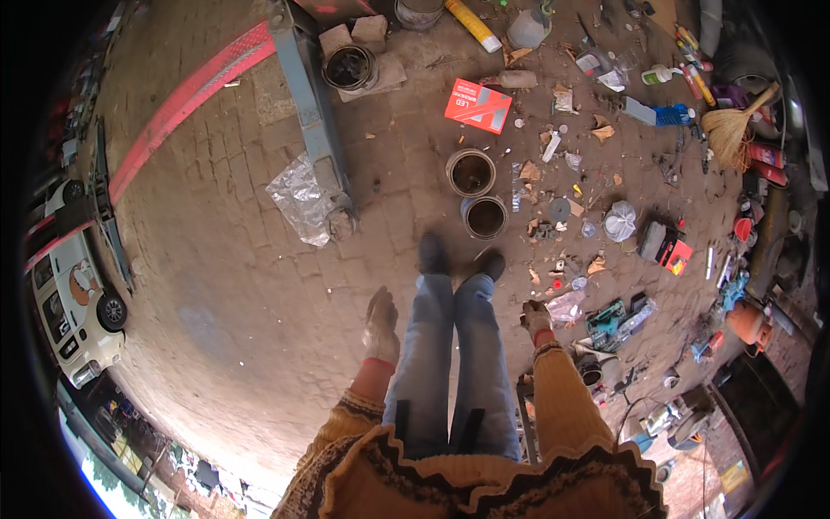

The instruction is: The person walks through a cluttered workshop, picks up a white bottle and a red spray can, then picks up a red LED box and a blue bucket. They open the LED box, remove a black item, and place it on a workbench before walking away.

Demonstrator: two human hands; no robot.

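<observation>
My left hand (pixel 380 327) hangs beside my left knee with its fingers stretched out, holding nothing I can see. On the other side, my right hand (pixel 537 318) is by my right knee, its fingers curled closed; what is in them, if anything, is hidden. A crumpled clear plastic bag (pixel 568 306) lies on the ground just right of that hand. Ahead of my shoes are two round open cans, a far can (pixel 472 173) and a near can (pixel 485 217), both dark inside. Beyond them lies a red and white cardboard box (pixel 478 105).
A blue-grey metal beam (pixel 304 104) and a red ramp (pixel 190 99) stretch across the far left, with a clear plastic sheet (pixel 298 199) by the beam's end. Scattered litter, a straw broom (pixel 731 130) and teal power tools (pixel 618 322) cover the right. A white vehicle (pixel 73 303) stands far left.
</observation>
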